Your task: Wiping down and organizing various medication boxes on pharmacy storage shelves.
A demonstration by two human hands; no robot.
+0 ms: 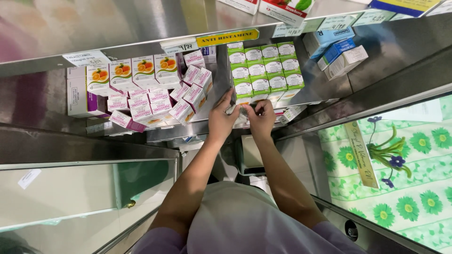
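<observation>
Silvery blister strip [237, 113] between left hand [220, 118] and right hand [260, 118]; green boxes [266, 68] just beyond

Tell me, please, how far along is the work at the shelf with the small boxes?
Done: green-and-white boxes stand stacked in tidy rows. In hand: left hand and right hand together hold a small pale pack at the shelf edge. Left: pink-and-white boxes lie jumbled and tilted.

Left of the yellow shelf label [227, 37], three orange-picture boxes [121, 71] stand in a row. Right of it, green-and-white boxes [264, 68] form four columns. Farther right lie three blue-and-white boxes [335, 51].
</observation>
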